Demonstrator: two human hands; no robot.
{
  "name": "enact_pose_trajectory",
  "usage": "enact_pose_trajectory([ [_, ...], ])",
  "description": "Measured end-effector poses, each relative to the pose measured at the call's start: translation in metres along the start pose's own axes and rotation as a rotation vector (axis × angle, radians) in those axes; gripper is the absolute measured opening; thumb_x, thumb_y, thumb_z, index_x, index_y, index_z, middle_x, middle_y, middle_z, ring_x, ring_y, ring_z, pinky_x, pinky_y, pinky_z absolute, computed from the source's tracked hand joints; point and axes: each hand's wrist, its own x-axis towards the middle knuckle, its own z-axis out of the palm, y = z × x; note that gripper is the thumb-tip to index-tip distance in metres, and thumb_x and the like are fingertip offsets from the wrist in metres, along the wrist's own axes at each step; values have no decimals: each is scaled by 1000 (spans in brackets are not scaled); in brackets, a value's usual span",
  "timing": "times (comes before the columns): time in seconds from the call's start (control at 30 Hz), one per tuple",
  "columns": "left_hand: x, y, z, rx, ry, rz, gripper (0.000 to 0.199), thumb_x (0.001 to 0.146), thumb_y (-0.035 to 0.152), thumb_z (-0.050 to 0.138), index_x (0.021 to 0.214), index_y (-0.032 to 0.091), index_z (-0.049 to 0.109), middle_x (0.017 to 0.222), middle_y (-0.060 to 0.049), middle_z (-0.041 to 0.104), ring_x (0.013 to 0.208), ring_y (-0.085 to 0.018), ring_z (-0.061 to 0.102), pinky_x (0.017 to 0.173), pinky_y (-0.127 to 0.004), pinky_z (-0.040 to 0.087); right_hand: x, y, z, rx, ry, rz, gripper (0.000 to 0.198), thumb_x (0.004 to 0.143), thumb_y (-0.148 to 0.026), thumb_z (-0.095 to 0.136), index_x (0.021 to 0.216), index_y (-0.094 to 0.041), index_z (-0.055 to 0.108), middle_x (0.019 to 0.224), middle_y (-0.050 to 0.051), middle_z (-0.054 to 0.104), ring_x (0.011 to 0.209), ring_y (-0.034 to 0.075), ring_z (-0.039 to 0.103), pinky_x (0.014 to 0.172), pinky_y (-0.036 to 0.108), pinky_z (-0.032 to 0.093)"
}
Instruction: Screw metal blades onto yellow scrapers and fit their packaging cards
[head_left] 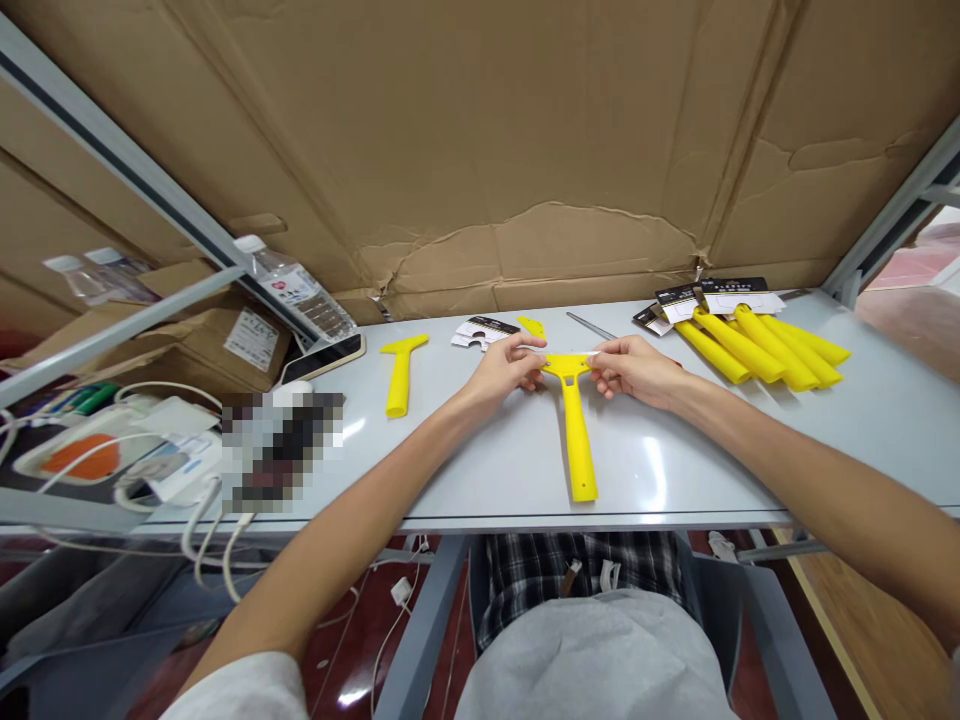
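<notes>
Creased brown cardboard [525, 130] walls off the back of the pale grey bench [495, 465], between slanting metal rails [112, 142]. Light glares white off its top. Beneath, I see a shiny dark red floor [345, 655] and a grey chair [784, 625].

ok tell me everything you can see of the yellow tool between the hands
The yellow tool is T-shaped and looks like plastic, with an opening below its wide head and a hole near the handle's end. A thin pale strip edges the head. The left hand and right hand hold the head's ends; the handle points toward the person, above or on the tabletop.
</notes>
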Motion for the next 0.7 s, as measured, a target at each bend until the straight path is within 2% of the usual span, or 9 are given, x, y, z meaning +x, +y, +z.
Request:
enact_pose_trajectory([
  [0.7, -3, 3, 2, -3, 8, 3, 36, 82, 23, 79, 116, 15, 69, 78, -2, 72, 66, -15, 70, 61, -27, 54, 2, 3, -3, -2, -8, -4, 9, 94, -15, 67, 95, -6, 68, 77, 7, 67, 57, 9, 62, 51, 21, 52],
])
